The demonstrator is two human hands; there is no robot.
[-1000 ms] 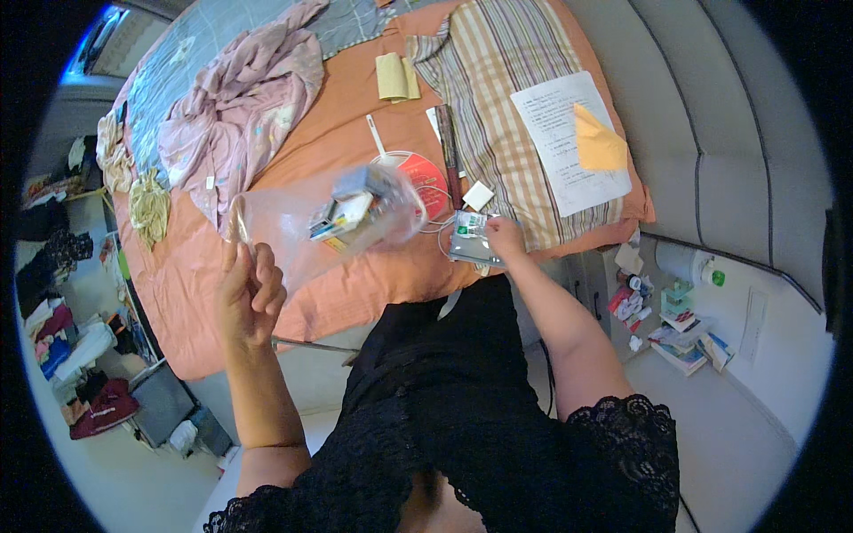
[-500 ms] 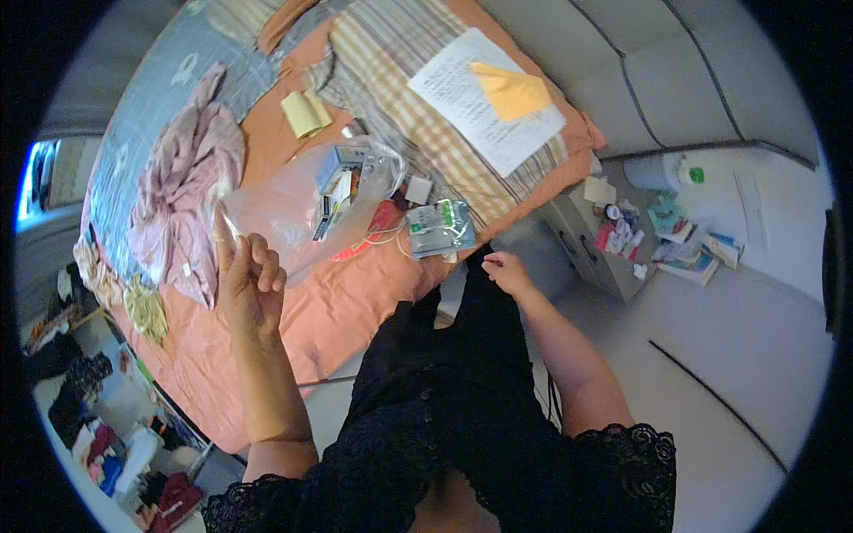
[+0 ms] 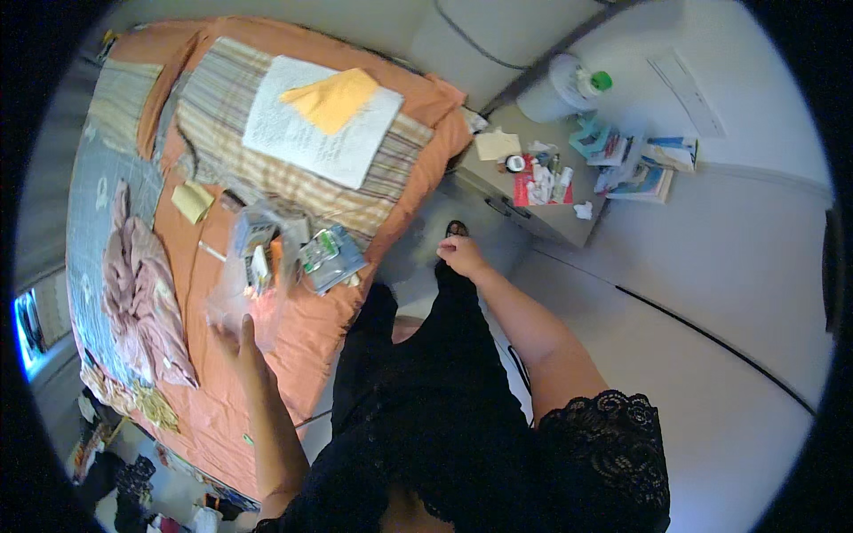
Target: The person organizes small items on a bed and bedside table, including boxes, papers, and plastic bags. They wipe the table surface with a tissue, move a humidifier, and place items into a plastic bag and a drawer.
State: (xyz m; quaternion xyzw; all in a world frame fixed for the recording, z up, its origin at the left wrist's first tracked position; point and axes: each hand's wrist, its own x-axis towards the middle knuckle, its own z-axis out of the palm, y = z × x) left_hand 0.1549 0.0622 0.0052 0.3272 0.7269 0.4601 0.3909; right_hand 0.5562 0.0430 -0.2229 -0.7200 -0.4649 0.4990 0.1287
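"As you stand beside the bed (image 3: 298, 377), how are the fingers of your left hand (image 3: 242, 354) set?"

"Your thumb and fingers look spread apart, at the near edge of a clear plastic bag (image 3: 229, 300). You have that bag just beyond those fingertips, on the orange sheet; whether its film touches them, I cannot tell. Through it you can see small boxes (image 3: 259, 269)."

"And your right hand (image 3: 464, 256)?"

"Its fingers are curled together on nothing that I can make out. You hold it above your leg, well apart from the bag, with your shoe (image 3: 456, 228) showing just past the knuckles."

"What lies between your two hands?"

"Your silver packet (image 3: 342, 265) with a green label, on the bed beside the bag, left of your right fingers. Farther past your left fingers, you have a white sheet (image 3: 271, 129) with a yellow cloth (image 3: 333, 99) on it. Beyond your right fingers, to their right, you have a nightstand (image 3: 535, 222) with small items on top."
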